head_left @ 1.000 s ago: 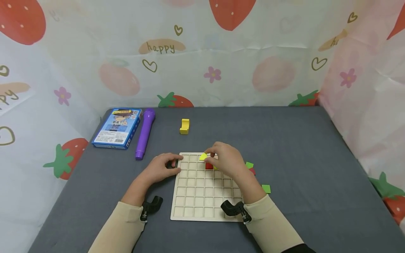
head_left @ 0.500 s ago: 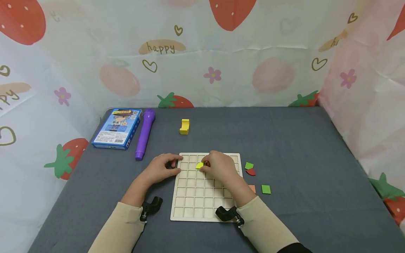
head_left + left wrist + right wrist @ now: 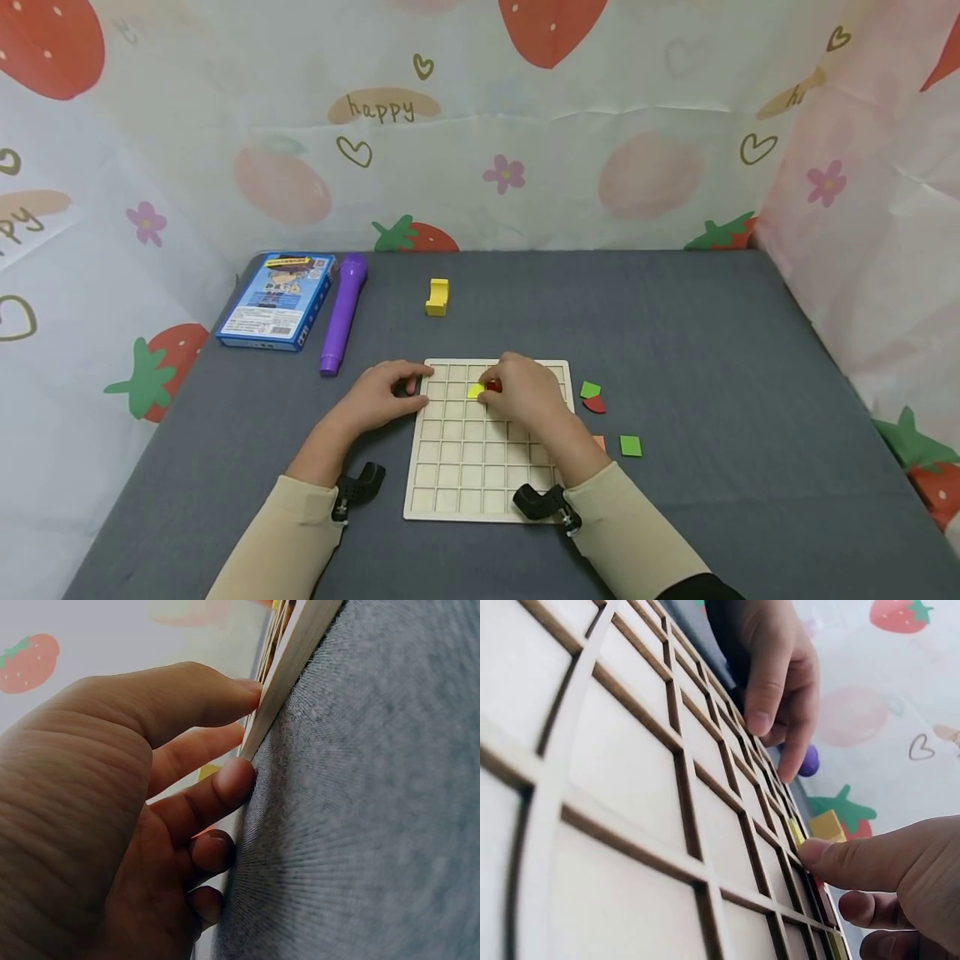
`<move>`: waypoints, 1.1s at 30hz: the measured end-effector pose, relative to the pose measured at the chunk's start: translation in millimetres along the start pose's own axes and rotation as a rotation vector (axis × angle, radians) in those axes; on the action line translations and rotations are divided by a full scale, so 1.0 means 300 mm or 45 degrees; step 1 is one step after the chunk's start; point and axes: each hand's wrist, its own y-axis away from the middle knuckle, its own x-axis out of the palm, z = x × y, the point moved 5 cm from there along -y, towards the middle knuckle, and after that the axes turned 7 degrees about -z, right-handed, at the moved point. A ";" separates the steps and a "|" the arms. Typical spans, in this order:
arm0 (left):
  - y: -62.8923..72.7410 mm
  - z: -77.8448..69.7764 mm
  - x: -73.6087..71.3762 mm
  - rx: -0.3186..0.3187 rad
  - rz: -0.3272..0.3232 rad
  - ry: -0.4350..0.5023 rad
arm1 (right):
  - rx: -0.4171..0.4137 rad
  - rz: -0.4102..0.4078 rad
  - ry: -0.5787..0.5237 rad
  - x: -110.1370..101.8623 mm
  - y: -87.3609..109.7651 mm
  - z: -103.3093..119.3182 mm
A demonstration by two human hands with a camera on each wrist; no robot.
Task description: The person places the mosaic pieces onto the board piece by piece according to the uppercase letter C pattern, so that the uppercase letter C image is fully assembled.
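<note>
Head camera has it all: a strawberry-print backdrop (image 3: 555,108) rises behind, and with the wooden grid board (image 3: 450,475) as our clock, "happy" reads clearly at eleven, "hi" between one and two. Dark grey tabletop (image 3: 712,358) spreads beneath. Out at ten o'clock lies a blue box (image 3: 273,308), its print too small to read. Now the hands! Near the board's twelve o'clock, the right hand (image 3: 527,393) has thumb and finger closed in a pinch on the yellow tile (image 3: 476,391), low over the grid; whether it sits fully in a cell, can't tell. At ten o'clock the left hand (image 3: 384,397) is relaxed, thumb and index spread well apart, tips touching the board's edge. Beyond it a purple microphone-shaped stick (image 3: 347,317) lies just beside the box, and at eleven stands a yellow block (image 3: 437,297). Small stuff: a green square (image 3: 631,447) at three, an orange piece (image 3: 600,443) partly hidden by the right wrist, a green tile (image 3: 590,389) and red wedge (image 3: 595,405) around two, and a red piece (image 3: 493,386) on the board beside the pinched tile
</note>
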 end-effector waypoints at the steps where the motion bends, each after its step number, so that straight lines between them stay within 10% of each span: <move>1: 0.000 -0.001 0.000 0.000 0.001 0.001 | -0.002 0.003 -0.003 0.001 0.001 -0.002; 20: 0.001 -0.003 -0.001 0.006 -0.007 -0.006 | 0.004 -0.095 -0.223 -0.189 0.045 -0.055; 33: -0.001 -0.001 0.002 0.023 -0.015 0.000 | 0.150 -0.044 -0.474 -0.263 0.079 -0.259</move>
